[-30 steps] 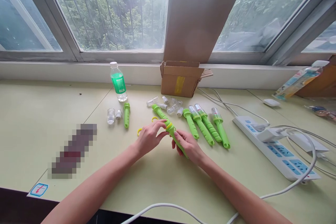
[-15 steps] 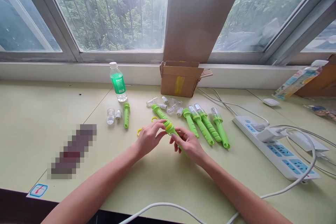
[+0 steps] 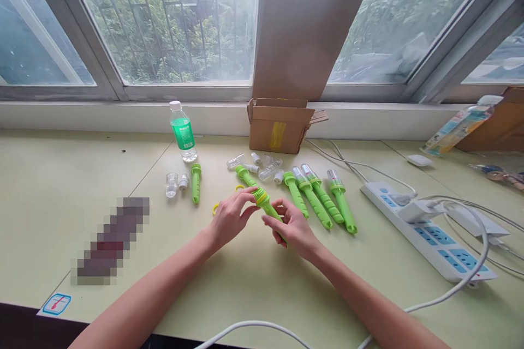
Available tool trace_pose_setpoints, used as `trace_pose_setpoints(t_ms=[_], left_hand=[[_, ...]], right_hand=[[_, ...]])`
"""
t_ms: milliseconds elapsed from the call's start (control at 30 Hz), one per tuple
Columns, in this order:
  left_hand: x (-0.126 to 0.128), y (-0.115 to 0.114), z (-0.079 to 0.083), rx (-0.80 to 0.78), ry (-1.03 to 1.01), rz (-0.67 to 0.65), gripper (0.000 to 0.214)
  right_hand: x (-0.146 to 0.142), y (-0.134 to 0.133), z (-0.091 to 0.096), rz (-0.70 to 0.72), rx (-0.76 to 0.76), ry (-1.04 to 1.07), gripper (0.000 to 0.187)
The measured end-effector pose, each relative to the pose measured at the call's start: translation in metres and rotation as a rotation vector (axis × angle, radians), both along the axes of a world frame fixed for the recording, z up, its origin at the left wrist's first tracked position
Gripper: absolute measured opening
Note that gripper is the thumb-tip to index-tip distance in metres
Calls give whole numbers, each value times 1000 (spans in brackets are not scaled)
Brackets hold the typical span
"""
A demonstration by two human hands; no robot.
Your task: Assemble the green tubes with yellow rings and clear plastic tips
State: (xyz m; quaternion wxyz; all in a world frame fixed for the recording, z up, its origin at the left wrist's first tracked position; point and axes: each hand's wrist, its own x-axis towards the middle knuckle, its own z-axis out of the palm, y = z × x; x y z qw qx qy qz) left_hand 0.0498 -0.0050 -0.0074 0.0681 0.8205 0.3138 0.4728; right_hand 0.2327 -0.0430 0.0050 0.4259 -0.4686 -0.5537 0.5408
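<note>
A green plastic handle (image 3: 270, 210) with a threaded top and a yellow ring around its neck is tilted between my hands. The fingers of my left hand (image 3: 231, 215) pinch it at the ring. Closed around its lower shaft is my right hand (image 3: 295, 229). Just beyond lies a similar green handle (image 3: 246, 176), with loose clear plastic caps (image 3: 271, 170) and small white-based pieces (image 3: 279, 177) behind it. Two loose yellow rings (image 3: 215, 209) are near my left hand, partly hidden. To the right, three green handles with clear tops (image 3: 314, 200) lie by an uncapped handle (image 3: 296, 195).
A clear cup-shaped cap (image 3: 171, 185), a small piece and a green handle (image 3: 196, 184) sit left, before a bottle (image 3: 183, 133). An open cardboard box (image 3: 279, 130) stands behind. At right is a power strip (image 3: 426, 229) with cables; a white cable (image 3: 249, 325) crosses the front edge.
The view has shifted slightly. My right hand's fingers have moved a little on the handle's shaft, while my left hand keeps its pinch at the yellow ring.
</note>
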Motion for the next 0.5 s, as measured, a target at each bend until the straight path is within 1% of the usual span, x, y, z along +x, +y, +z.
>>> trace_pose_setpoints(t_ms=[200,367,500], left_hand=[[2,-1,-1,-3,-3,22,13],[1,-1,0,19,24,46,10],[0,0,0,26,36,43,9]], right_hand=[[0,1,0,30,51,-27,30],[2,3,1,91,81,-63,30],[1,2,4,91,94,-102,34]])
